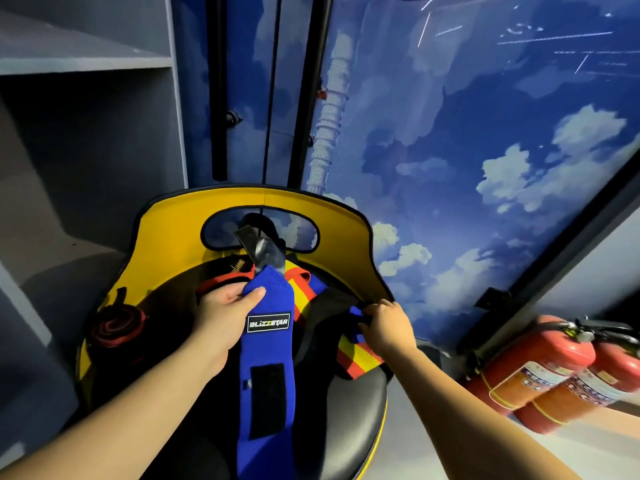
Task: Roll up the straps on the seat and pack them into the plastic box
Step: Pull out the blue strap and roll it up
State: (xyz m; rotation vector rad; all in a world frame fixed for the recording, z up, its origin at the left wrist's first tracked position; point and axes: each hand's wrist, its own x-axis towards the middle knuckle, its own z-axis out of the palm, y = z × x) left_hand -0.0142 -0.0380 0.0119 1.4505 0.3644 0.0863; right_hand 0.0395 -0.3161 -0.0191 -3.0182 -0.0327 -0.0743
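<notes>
While the left hand [227, 308] is gripping the top of the blue strap [266, 355] lying down the middle of the seat [360, 396], the right hand [388, 325] is pinching a striped strap [360, 358] at the seat's right edge. A rolled red strap [117, 325] is sitting at the left edge.

"BLIZZSTAR" on the blue strap [266, 344] (white letters, black patch); fire extinguisher [540, 368] labels illegible.

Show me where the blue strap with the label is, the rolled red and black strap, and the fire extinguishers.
blue strap [268, 344]: head view, below its white-lettered label.
rolled strap [116, 327]: head view, spiral face.
fire extinguishers [540, 372]: head view, nearer cylinder's body.
</notes>
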